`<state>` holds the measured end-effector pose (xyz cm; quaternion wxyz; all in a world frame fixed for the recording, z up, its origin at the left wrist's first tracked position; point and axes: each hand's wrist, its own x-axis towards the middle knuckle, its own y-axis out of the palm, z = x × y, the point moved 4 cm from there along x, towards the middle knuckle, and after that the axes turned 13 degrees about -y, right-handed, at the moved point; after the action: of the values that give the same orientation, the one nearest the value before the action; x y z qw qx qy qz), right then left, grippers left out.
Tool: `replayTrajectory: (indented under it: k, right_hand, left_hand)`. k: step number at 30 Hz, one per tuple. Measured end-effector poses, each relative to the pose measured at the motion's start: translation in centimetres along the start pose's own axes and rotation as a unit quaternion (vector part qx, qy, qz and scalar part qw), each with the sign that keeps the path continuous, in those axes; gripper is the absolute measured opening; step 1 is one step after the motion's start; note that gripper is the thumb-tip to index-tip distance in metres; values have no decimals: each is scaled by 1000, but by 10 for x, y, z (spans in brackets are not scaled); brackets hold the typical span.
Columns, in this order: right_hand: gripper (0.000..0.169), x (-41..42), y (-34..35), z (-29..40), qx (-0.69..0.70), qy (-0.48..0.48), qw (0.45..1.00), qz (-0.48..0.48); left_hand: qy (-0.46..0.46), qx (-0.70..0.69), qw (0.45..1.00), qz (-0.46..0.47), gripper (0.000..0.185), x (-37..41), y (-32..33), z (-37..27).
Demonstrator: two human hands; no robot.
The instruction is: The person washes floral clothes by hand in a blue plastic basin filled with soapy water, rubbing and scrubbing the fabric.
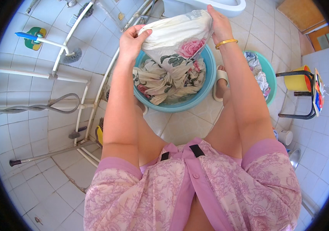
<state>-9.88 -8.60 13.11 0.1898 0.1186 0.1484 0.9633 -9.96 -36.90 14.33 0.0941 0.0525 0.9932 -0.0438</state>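
A white cloth [178, 31] printed with pink roses and dark leaves is stretched between my two hands. My left hand [132, 40] pinches its left edge between thumb and fingers. The right corner is gripped by my right hand [219, 23], with a gold bangle on that wrist. The cloth hangs down into a round blue plastic basin [178, 109] on the floor. More of the bunched, wet-looking floral fabric [164, 82] lies in the basin, with some water showing at its near side.
At right stand a green basin [272, 83] of clothes, a yellow bucket [295, 79] and a black-framed stool [297, 116]. White pipes [69, 77], a looped grey hose [63, 108] and brushes [73, 56] line the left tiled wall. A white ceramic fixture [204, 8] is ahead.
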Motion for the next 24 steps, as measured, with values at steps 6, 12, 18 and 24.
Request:
replayTrajectory:
  k: [6, 12, 18, 24]
  right_hand:
    - [40, -9, 6, 12, 22, 15, 1000, 16]
    - [40, -5, 4, 5, 13, 36, 998, 59]
    - [43, -23, 28, -7, -103, -31, 945, 310]
    - [56, -85, 49, -64, -367, -126, 789, 477]
  left_hand:
    - [47, 26, 997, -55, 21, 2, -8, -1]
    - [84, 87, 986, -115, 22, 10, -14, 0]
    - [3, -181, 984, 5, 26, -1, -3, -8]
    - [5, -401, 880, 255, 38, -4, 13, -18]
